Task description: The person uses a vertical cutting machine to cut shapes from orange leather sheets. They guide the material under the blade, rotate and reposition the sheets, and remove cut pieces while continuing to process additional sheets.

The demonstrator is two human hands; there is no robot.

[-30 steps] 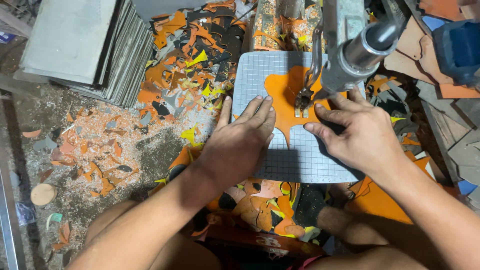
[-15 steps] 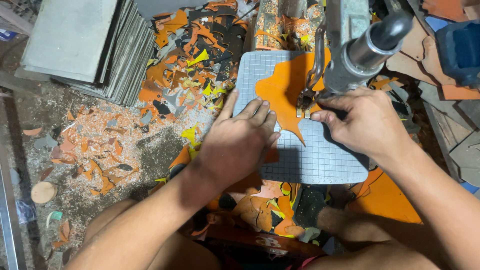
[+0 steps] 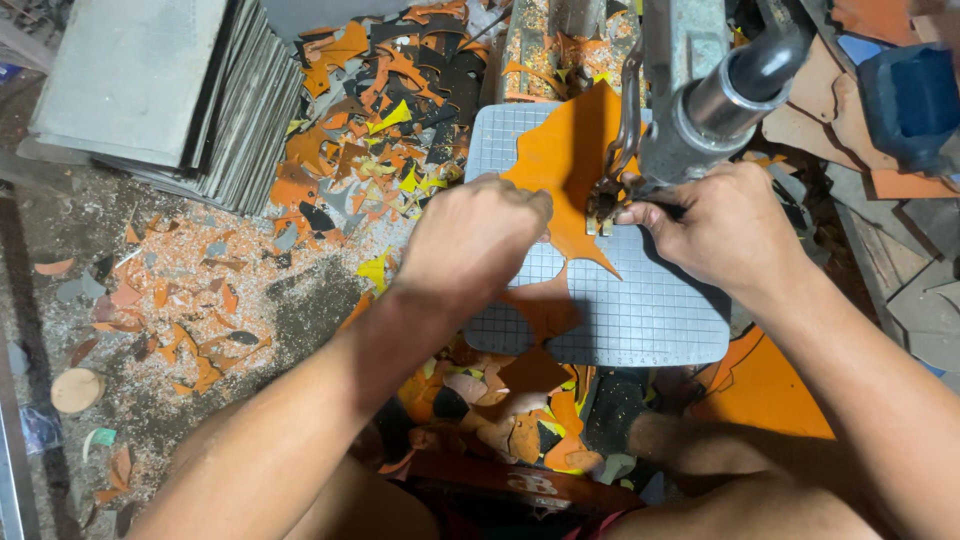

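A thin orange sheet [image 3: 566, 160] lies flat on the grey gridded saw table [image 3: 650, 310], its cut edge at the blade [image 3: 603, 205] of a metal scroll saw arm [image 3: 720, 95]. My left hand [image 3: 475, 235] presses down on the sheet's left edge, fingers curled over it. My right hand [image 3: 725, 225] rests on the table to the right of the blade, its fingertips pinching the sheet right by the blade. A pointed tip of the orange sheet reaches toward me between both hands.
A stack of grey boards [image 3: 150, 90] stands at the upper left. Orange, black and yellow offcuts [image 3: 370, 110] litter the floor beside it, with sawdust [image 3: 170, 300] further left. More scraps [image 3: 520, 410] lie below the table. A large orange piece [image 3: 770, 390] lies at lower right.
The orange sheet has been pushed away from me and turned, so more of it lies beyond the blade. Both hands moved up with it, my left curling its fingers.
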